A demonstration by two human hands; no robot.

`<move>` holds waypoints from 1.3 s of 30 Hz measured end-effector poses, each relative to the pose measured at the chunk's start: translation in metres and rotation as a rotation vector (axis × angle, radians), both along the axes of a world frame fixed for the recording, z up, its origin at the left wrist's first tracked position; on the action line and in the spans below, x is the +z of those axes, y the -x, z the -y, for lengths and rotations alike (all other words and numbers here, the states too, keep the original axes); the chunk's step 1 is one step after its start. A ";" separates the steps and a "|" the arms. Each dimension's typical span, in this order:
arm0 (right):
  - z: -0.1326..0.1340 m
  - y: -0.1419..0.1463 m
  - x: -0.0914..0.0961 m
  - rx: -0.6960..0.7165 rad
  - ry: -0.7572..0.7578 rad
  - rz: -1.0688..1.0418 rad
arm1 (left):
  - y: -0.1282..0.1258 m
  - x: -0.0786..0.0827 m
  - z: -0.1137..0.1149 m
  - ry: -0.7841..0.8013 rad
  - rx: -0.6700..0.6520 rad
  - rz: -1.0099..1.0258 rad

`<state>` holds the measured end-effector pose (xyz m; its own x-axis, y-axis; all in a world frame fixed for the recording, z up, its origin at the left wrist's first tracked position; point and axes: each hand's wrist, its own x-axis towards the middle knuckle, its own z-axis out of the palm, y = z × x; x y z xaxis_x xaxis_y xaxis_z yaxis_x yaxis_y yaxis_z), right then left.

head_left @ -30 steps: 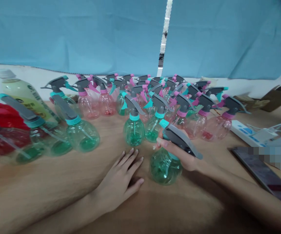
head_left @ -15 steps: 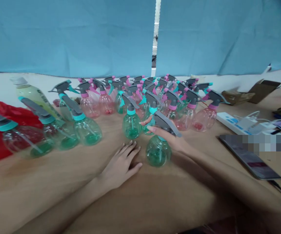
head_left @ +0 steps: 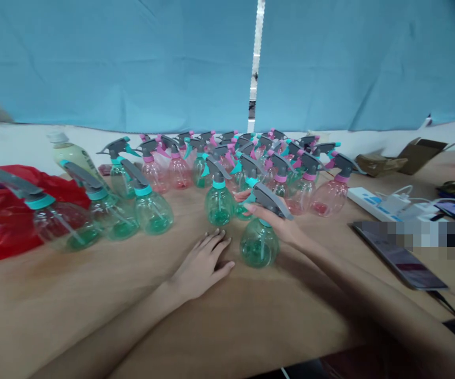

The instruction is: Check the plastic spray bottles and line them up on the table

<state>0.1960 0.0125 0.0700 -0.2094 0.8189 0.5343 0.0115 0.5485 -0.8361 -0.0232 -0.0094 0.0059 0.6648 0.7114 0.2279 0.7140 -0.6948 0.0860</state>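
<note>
My right hand [head_left: 278, 223] is closed round the neck and trigger of a green spray bottle [head_left: 259, 247] with a grey head and turquoise collar. That bottle stands nearly upright, its base at the table. Palm down on the wood lies my left hand [head_left: 201, 263], fingers spread and holding nothing. Just beyond its fingertips is another green spray bottle [head_left: 219, 205]. Off to the left, several more green bottles [head_left: 154, 216] stand in a slanting row. Behind, pink spray bottles [head_left: 332, 195] and green ones crowd together, partly hiding each other.
A red plastic bag [head_left: 10, 221] and a large bottle of pale liquid [head_left: 75, 158] are at the left. On the right lie a phone [head_left: 401, 258], a white power strip [head_left: 373, 202] with cables, and an opened cardboard box [head_left: 423, 155]. A blue cloth [head_left: 164, 63] hangs behind the table.
The view has turned slightly left, so the bottles at the left appear farther right. Both hands keep nearly the same pose, the right still on the green spray bottle.
</note>
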 end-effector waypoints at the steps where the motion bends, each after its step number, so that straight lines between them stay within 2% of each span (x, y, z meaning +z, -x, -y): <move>1: 0.001 0.000 0.001 -0.004 -0.001 0.001 | 0.000 0.000 0.001 0.001 0.001 0.001; 4: 0.002 0.000 0.002 -0.054 -0.003 0.031 | 0.000 0.001 0.002 0.004 0.001 0.002; 12: 0.006 -0.002 -0.008 -0.344 0.038 0.198 | 0.001 0.000 0.002 0.006 0.007 0.002; 14: 0.008 -0.002 -0.011 -0.336 0.040 0.196 | 0.002 -0.001 0.001 0.005 0.008 0.005; 17: 0.010 -0.005 -0.016 -0.247 0.032 0.186 | 0.002 -0.001 0.001 0.005 0.008 0.008; 21: 0.019 -0.018 -0.026 -0.189 0.046 0.312 | 0.002 0.000 0.001 0.013 0.002 0.011; 26: 0.035 -0.029 -0.031 -0.251 0.020 0.426 | 0.002 0.001 0.002 0.025 -0.001 0.009; 31: 0.041 -0.031 -0.025 -0.282 -0.009 0.508 | 0.008 0.000 0.002 0.024 0.004 0.022; 35: 0.041 -0.022 -0.019 -0.315 -0.024 0.573 | 0.022 0.000 0.006 0.016 -0.007 0.105; 39: 0.036 0.009 -0.017 -0.314 -0.100 0.598 | 0.046 0.004 0.018 0.049 0.072 0.301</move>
<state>0.1871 -0.0234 0.0525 -0.2529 0.8417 0.4771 0.6273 0.5180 -0.5814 -0.0697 -0.0273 0.0099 0.5197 0.7694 0.3713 0.6989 -0.6329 0.3332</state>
